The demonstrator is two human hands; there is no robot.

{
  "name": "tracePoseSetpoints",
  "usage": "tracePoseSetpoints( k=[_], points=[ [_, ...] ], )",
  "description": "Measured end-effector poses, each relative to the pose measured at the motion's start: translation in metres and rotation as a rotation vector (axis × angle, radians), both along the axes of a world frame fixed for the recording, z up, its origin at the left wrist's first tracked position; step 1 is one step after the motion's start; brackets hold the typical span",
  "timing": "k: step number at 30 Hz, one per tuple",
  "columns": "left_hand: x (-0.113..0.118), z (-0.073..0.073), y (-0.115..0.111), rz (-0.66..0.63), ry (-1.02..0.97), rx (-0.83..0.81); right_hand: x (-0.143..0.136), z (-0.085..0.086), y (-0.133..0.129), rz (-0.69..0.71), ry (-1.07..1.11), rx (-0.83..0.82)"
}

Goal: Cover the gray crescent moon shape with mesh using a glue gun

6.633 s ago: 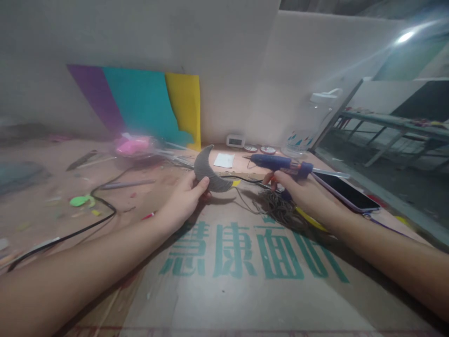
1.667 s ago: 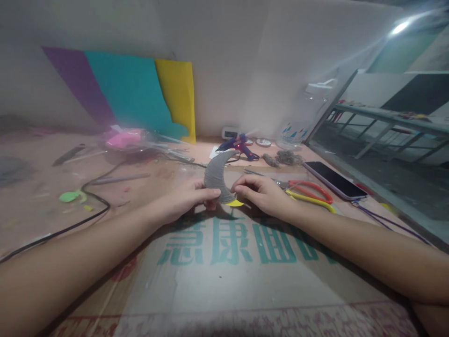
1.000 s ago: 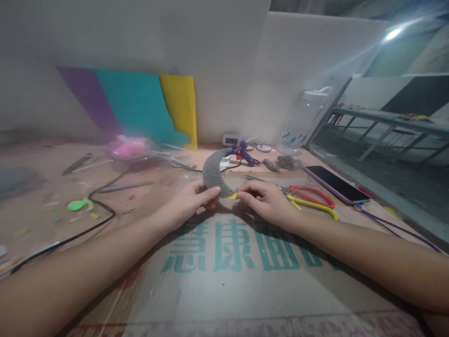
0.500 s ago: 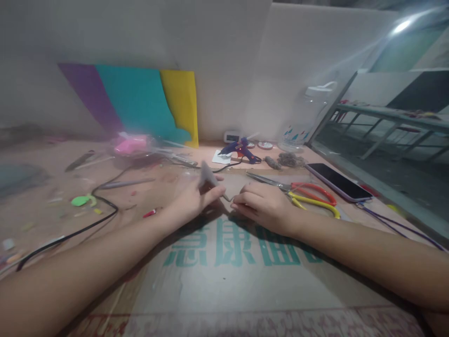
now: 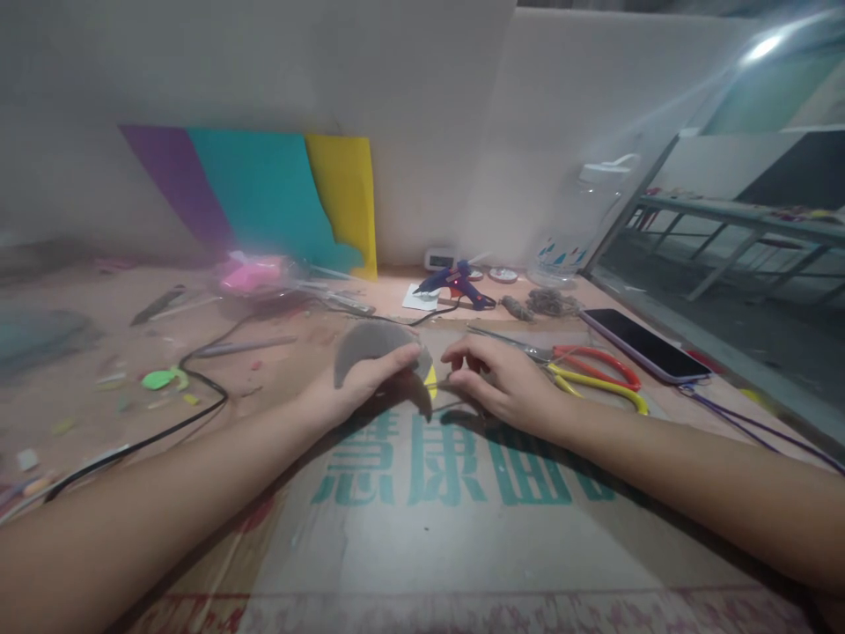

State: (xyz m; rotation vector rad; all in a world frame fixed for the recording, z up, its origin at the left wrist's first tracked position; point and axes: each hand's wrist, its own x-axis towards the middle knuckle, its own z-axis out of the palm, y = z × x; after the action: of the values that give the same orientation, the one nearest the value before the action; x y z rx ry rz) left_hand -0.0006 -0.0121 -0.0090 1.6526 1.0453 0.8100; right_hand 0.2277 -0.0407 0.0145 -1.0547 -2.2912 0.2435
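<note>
My left hand [image 5: 379, 370] is closed on a thin grey curved piece [image 5: 371, 342], its thumb lying across the face. A small yellow part [image 5: 431, 382] shows at the right edge of that piece. Just to the right, my right hand [image 5: 492, 374] has its fingertips pinched together at a thin strip or stem [image 5: 444, 384] that reaches toward the grey piece. Both hands are above the cardboard [image 5: 422, 546] with green printed characters. How the strip joins the grey piece is too blurred to tell.
Scissors with red and yellow handles [image 5: 598, 365] lie beside my right hand, with a phone [image 5: 643, 343] beyond. Behind are a blue glue gun [image 5: 455, 283], a clear bottle [image 5: 561, 238] and grey clumps [image 5: 547, 302]. A black cable [image 5: 215, 396] and green scraps [image 5: 158, 379] lie left.
The grey piece has turned from nearly edge-on to show its broad face, and the yellow part has come into view. My right hand has lifted its fingers slightly and shifted.
</note>
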Motion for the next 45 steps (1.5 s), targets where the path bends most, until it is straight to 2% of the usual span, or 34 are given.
tracePoseSetpoints(
  k=[3,7,11,14,16,19,22,26,29,33,38,42,45],
  points=[
    [0.002,0.002,-0.001,0.018,0.057,0.127,-0.004,0.002,0.004,0.032,0.089,-0.077],
    [0.003,-0.002,0.003,-0.092,0.051,0.203,-0.012,0.004,0.007,0.045,0.171,-0.256],
    [0.001,-0.007,0.004,-0.069,0.077,0.131,-0.016,0.006,0.006,0.014,0.229,-0.48],
    [0.003,0.0,0.0,-0.079,0.085,-0.001,-0.013,0.005,0.006,-0.077,0.314,-0.584],
    [0.006,0.007,-0.004,-0.06,0.083,-0.033,-0.012,0.004,0.006,-0.125,0.394,-0.615],
    [0.009,0.014,-0.008,0.015,0.077,0.047,-0.01,0.003,0.007,-0.158,0.407,-0.568],
    [0.009,0.014,-0.006,0.017,0.088,0.146,-0.01,0.002,0.007,-0.12,0.297,-0.384],
    [0.009,0.012,-0.004,0.068,0.1,0.154,-0.006,0.004,0.011,-0.055,0.203,-0.184],
    [0.01,0.015,-0.005,0.126,0.11,0.116,0.004,0.013,0.018,-0.059,0.143,-0.146],
    [0.013,0.015,-0.004,0.14,0.068,0.028,0.021,0.032,0.022,-0.038,0.088,-0.113],
    [0.015,0.006,0.004,0.104,0.037,0.075,0.045,0.044,0.028,-0.138,-0.09,-0.035],
    [0.016,-0.001,0.009,0.115,0.029,0.065,0.061,0.042,0.052,-0.227,-0.283,0.085],
    [0.016,-0.003,0.008,0.14,0.019,0.065,0.064,0.039,0.078,-0.338,-0.283,-0.013]
  ],
)
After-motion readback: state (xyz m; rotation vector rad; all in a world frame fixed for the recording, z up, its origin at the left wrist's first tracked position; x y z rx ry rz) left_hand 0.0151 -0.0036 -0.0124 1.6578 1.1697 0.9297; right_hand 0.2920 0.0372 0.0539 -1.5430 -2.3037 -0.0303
